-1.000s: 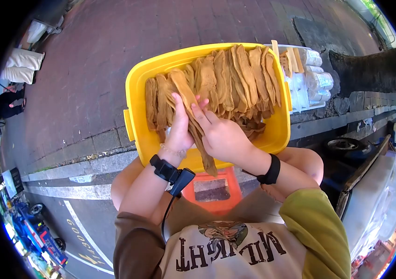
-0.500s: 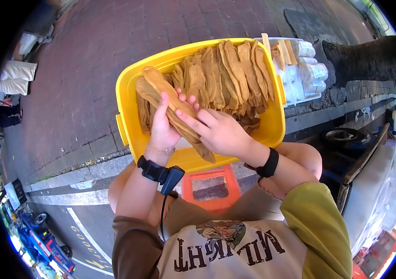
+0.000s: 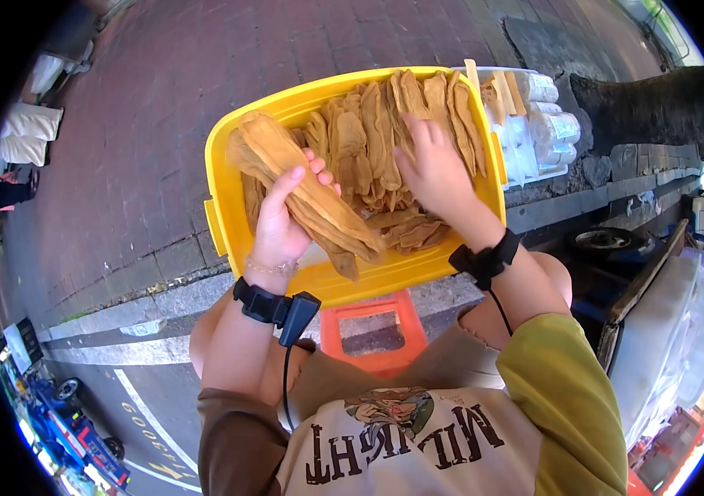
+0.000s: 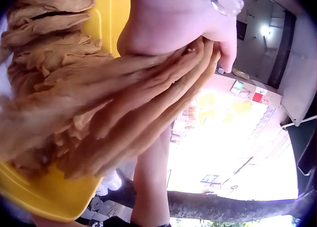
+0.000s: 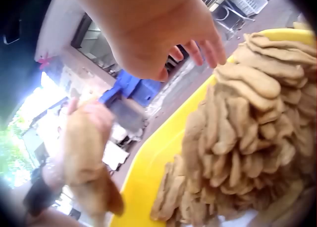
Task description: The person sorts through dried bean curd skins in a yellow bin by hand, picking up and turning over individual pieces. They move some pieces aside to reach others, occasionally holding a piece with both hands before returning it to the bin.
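My left hand (image 3: 284, 217) grips a bundle of long, flat, wrinkled brown strips (image 3: 273, 149), thumb across the top and fingers round the far side. The bundle slants over the left part of a yellow tub (image 3: 218, 169); in the left wrist view the held strips (image 4: 148, 103) fan out in several layers. My right hand (image 3: 439, 169) is over the upright rows of strips (image 3: 352, 149) in the tub, fingers apart and holding nothing. In the right wrist view its loosely bent fingers (image 5: 210, 51) hang beside the piled strips (image 5: 237, 133).
An orange-red plastic stool (image 3: 372, 361) stands below the tub, between the knees. To the right is a clear bin (image 3: 525, 178) with wrapped rolls (image 3: 557, 128), then a tree trunk (image 3: 658, 107). A wheel (image 3: 610, 248) and a board-edged cart lie farther right.
My right hand has left the bundle and moved up and right over the rows. My left hand keeps hold of the bundle, which looks thicker and has shifted slightly left.
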`<act>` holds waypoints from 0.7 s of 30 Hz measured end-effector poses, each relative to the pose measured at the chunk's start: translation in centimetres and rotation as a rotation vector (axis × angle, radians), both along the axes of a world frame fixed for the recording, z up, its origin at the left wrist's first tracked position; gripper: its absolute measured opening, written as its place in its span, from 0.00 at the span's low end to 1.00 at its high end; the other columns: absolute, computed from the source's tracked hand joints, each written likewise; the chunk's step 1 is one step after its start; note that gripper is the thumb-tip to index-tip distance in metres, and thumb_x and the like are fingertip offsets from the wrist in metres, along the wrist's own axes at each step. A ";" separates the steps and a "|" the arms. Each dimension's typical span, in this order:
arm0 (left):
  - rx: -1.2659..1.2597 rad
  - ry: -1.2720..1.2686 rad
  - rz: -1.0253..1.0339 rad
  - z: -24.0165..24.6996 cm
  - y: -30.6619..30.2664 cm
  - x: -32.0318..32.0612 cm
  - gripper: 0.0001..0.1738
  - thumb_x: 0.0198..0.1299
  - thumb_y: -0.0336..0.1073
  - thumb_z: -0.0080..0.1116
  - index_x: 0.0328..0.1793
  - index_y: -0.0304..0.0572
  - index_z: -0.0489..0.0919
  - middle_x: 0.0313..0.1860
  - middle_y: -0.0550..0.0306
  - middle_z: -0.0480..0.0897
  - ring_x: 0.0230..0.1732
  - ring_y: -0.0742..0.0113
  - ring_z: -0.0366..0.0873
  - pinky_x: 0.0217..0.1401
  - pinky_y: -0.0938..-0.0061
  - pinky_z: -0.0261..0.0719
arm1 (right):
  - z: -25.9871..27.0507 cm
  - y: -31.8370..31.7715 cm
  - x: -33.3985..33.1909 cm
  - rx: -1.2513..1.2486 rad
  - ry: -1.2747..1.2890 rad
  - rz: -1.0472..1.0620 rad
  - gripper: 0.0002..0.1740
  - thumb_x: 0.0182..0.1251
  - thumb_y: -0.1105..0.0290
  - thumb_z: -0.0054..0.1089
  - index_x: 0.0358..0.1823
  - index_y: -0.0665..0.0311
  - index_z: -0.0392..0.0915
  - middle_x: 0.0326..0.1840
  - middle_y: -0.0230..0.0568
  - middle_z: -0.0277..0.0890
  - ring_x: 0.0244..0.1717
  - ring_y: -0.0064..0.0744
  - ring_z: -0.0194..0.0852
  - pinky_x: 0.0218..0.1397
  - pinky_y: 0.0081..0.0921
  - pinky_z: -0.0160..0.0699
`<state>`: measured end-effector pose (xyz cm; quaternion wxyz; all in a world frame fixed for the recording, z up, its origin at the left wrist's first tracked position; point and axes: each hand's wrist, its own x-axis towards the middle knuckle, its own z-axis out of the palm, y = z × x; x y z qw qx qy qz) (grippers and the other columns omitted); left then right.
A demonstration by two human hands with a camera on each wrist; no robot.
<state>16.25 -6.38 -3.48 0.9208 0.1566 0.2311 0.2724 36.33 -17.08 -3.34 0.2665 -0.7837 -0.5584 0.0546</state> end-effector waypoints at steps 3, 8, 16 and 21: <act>-0.024 -0.109 -0.088 1.2 -0.3 0.3 0.17 0.56 0.41 0.51 0.49 0.42 0.70 0.41 0.57 0.75 0.45 0.62 0.74 0.56 0.62 0.72 | -6.4 -0.5 4.2 -0.162 -0.029 -0.156 0.30 0.61 0.62 0.56 0.60 0.69 0.59 0.51 0.61 0.65 0.47 0.60 0.69 0.49 0.45 0.72; -0.089 0.148 -0.027 3.4 -0.8 0.5 0.18 0.57 0.43 0.49 0.48 0.40 0.71 0.37 0.55 0.75 0.42 0.59 0.75 0.51 0.62 0.74 | -7.9 -0.3 4.6 -0.147 -0.022 -0.178 0.33 0.57 0.65 0.57 0.62 0.71 0.56 0.54 0.66 0.61 0.49 0.63 0.68 0.51 0.45 0.72; -0.125 0.185 -0.014 1.4 -0.2 0.0 0.19 0.58 0.43 0.50 0.51 0.39 0.71 0.37 0.56 0.76 0.42 0.62 0.75 0.50 0.66 0.74 | -7.4 0.9 6.3 -0.184 0.680 -0.419 0.34 0.51 0.73 0.49 0.64 0.70 0.58 0.53 0.61 0.68 0.49 0.54 0.71 0.52 0.37 0.70; -0.137 0.211 -0.031 1.1 -0.3 -0.2 0.20 0.57 0.43 0.52 0.52 0.39 0.73 0.38 0.57 0.77 0.43 0.64 0.76 0.50 0.70 0.75 | -3.9 1.4 5.4 0.021 1.684 -0.509 0.29 0.51 0.72 0.39 0.58 0.73 0.66 0.41 0.48 0.75 0.46 0.42 0.74 0.55 0.32 0.72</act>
